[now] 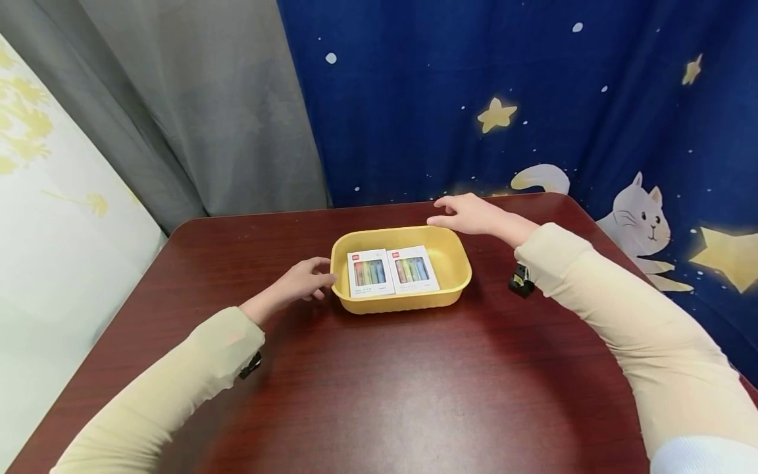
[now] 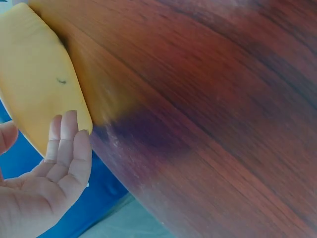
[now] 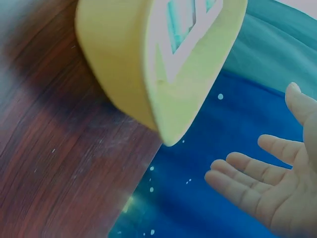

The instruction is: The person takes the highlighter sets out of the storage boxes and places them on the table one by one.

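Note:
A yellow plastic basket [image 1: 379,305] sits toward the back of the table. Two white boxes with windows showing colored sticks lie side by side in it, a left box [image 1: 370,273] and a right box [image 1: 413,270]; the basket's right part shows bare floor. My left hand [image 1: 304,280] is at the basket's left end, fingers relaxed, fingertips right at the wall, as the left wrist view also shows. Over the basket's back right rim hovers my right hand [image 1: 470,214], its fingers spread and holding nothing; the right wrist view shows it apart from the basket [image 3: 116,64].
The dark red wooden table [image 1: 414,388] has its back edge close behind the basket. A blue curtain [image 1: 408,99] with stars and a cat hangs behind it, beside a grey curtain [image 1: 225,105]. A white patterned panel [image 1: 65,250] stands at the left.

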Demonstrator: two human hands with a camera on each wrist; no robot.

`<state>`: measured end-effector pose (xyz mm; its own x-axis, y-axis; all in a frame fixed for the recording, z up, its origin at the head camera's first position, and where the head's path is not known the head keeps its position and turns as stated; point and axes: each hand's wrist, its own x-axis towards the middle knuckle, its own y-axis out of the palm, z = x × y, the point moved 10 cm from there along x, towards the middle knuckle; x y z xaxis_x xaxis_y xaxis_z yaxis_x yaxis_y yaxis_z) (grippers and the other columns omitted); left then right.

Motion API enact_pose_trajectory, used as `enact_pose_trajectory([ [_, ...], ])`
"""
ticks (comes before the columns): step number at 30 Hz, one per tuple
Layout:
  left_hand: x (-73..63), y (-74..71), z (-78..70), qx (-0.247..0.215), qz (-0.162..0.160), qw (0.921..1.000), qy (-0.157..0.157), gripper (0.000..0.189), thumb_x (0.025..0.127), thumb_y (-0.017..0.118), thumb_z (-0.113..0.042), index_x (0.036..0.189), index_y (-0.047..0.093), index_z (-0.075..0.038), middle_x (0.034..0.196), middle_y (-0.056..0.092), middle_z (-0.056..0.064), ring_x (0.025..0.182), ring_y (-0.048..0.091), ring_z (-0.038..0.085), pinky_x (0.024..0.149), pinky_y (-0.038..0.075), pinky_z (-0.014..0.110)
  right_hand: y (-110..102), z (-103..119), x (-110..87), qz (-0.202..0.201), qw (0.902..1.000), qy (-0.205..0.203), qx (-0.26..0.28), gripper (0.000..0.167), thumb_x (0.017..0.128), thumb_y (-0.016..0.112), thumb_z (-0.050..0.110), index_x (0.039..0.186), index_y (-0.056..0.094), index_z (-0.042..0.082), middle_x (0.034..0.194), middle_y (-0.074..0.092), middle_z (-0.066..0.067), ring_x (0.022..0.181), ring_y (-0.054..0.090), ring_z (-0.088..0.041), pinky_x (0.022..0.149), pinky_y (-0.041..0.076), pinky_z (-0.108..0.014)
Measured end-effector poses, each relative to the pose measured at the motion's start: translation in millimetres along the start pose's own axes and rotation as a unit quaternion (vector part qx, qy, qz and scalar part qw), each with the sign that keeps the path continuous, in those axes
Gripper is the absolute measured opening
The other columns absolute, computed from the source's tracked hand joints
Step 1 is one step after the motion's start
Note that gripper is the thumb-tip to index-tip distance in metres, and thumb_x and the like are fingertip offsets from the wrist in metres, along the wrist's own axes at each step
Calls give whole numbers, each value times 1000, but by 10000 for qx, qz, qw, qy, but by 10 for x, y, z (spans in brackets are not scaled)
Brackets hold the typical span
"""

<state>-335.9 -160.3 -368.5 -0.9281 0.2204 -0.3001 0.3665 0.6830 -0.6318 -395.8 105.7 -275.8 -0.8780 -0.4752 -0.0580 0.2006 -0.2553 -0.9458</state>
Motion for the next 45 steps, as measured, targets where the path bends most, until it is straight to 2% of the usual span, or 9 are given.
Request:
enact_pose_trajectory([
  [8, 6, 21, -36, -84, 68, 9999, -35, 55, 91, 53, -26, 136, 34, -1, 102, 60, 15, 76, 65, 19, 68, 50, 33, 48, -6, 140, 313, 9980, 443, 316, 56, 92, 49, 43, 128, 50, 1, 124, 53, -20, 84, 60, -29, 74, 51, -37],
  [14, 11, 49, -42, -151, 154, 9997, -73, 55, 92, 51, -25, 138, 32, -1, 104, 59, 16, 75, 65, 17, 72, 50, 34, 195, -60, 237, 800, 9880, 907, 957, 60, 91, 48, 46, 130, 46, 1, 126, 50, -20, 98, 58, -31, 72, 53, -36],
  [20, 11, 70, -52, -265, 183, 9994, -150, 53, 93, 51, -22, 138, 32, -1, 100, 59, 15, 71, 65, 16, 69, 50, 32, 417, -114, 248, 1436, 9636, 1543, 1646, 61, 88, 54, 45, 128, 43, 0, 118, 50, -19, 89, 55, -25, 69, 53, -34],
  [23, 7, 64, -55, -330, 175, 9991, -200, 52, 93, 51, -22, 138, 32, -2, 98, 58, 14, 70, 64, 15, 67, 49, 31, 503, -106, 243, 1613, 9546, 1717, 1823, 60, 87, 55, 43, 125, 41, -1, 117, 48, -19, 85, 55, -24, 68, 53, -35],
  [29, -3, 68, -57, -327, 207, 9989, -248, 52, 94, 50, -21, 138, 31, -1, 100, 58, 16, 71, 64, 16, 69, 50, 32, 648, -109, 233, 1886, 9389, 2012, 2058, 62, 86, 57, 42, 126, 32, 1, 120, 45, -22, 98, 55, -35, 75, 52, -42],
  [33, -3, 72, -49, -310, 233, 9989, -279, 51, 95, 49, -20, 138, 30, 0, 104, 57, 18, 71, 64, 16, 70, 50, 33, 719, -123, 258, 1988, 9340, 2139, 2060, 70, 86, 58, 40, 134, 24, 2, 120, 45, -24, 102, 55, -38, 76, 52, -43],
  [38, -9, 75, -44, -293, 234, 9988, -330, 51, 95, 48, -20, 138, 30, -1, 102, 56, 16, 71, 64, 16, 71, 50, 33, 784, -95, 284, 2107, 9320, 2192, 1972, 76, 86, 57, 39, 140, 18, 3, 119, 47, -26, 103, 57, -39, 72, 53, -42],
  [42, -14, 84, -43, -325, 225, 9985, -380, 51, 95, 48, -20, 139, 30, -1, 102, 57, 15, 69, 63, 14, 72, 50, 34, 858, -74, 297, 2230, 9286, 2263, 1917, 75, 87, 57, 38, 140, 17, 2, 119, 48, -27, 99, 58, -38, 71, 54, -41],
  [45, -16, 88, -39, -338, 226, 9984, -395, 51, 96, 48, -20, 139, 30, -1, 103, 58, 15, 68, 63, 13, 72, 50, 35, 929, -72, 307, 2295, 9245, 2358, 1924, 70, 88, 56, 36, 139, 22, 1, 118, 49, -27, 94, 61, -36, 70, 54, -40],
])
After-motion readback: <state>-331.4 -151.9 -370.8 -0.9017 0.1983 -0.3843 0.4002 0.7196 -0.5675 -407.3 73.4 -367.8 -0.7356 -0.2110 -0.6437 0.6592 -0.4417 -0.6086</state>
